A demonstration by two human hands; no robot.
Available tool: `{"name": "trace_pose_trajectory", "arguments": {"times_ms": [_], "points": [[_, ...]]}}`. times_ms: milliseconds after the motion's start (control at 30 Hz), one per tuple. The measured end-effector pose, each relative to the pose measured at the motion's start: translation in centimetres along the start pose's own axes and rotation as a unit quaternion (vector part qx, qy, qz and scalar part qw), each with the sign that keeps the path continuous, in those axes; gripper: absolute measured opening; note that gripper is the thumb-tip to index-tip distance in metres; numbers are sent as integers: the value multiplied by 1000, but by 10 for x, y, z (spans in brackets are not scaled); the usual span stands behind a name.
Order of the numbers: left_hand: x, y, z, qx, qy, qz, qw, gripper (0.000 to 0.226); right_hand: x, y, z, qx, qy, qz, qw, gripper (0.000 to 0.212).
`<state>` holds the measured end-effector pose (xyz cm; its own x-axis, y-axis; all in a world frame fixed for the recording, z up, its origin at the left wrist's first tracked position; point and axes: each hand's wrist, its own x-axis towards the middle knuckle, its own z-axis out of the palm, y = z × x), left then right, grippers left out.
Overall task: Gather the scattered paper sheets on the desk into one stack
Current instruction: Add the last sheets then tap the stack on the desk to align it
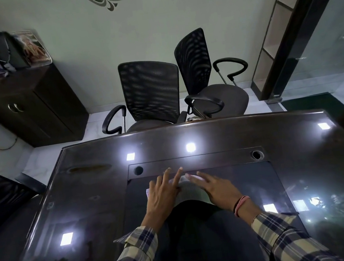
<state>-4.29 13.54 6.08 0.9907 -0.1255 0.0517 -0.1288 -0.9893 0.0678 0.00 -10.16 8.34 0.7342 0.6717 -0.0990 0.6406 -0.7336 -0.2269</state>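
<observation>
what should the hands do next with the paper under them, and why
Probably draw both hands inward to square the paper into one pile. The left hand and right hand lie flat on pale paper at the desk's centre, a corner peeking out left of the left hand. No other loose sheets show on the dark glossy top, so tidying seems the only step left.

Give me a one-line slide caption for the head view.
Both hands, left and right, pressed flat on papers atop glossy dark desk.

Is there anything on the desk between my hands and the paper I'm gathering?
Nothing visible. Both the left hand and the right hand already rest on the paper, fingers spread flat.
</observation>
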Motion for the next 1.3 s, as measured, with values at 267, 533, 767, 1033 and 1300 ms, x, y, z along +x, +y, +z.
{"name": "trace_pose_trajectory", "arguments": {"times_ms": [267,533,767,1033,1300], "points": [[-11,-1,-5,-156,58,67,984,53,2,10,5,84,116,-41,989,64],[-18,3,-4,-177,108,62,976,24,3,9,-1,130,162,-2,978,21],[-7,13,-8,-48,-25,-30,998,63,9,-2,-9,-5,-53,83,995,71],[-6,12,-7,-2,-32,-94,995,48,9,-5,3,-33,-14,106,994,40],[15,20,-23,-19,-117,-66,991,40,16,-5,-5,-74,-70,113,988,37]]}}
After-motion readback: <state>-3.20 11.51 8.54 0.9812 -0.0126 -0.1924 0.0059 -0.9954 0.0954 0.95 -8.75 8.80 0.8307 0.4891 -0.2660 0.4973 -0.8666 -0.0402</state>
